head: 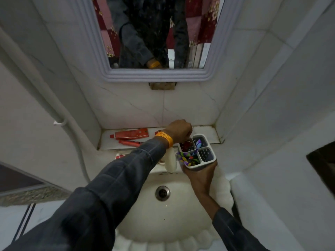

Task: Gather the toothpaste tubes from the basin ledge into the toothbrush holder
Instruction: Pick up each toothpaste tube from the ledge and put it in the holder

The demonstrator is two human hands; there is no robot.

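Red, glossy tubes showed your progress: one toothpaste tube (186, 144) sat in the white plastic toothbrush holder (208, 161), your left hand (179, 131) pinching it, your right hand (201, 175) gripping the holder. Three soft tubes (131, 133) lay along the ledge (108, 144) and basin's left rim.

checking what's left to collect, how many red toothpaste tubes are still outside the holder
3 clearly visible: a large tube flat on the ledge, a slimmer tube lying just in front of it, and a small tube on the basin rim. A red tip by the left hand may be another.
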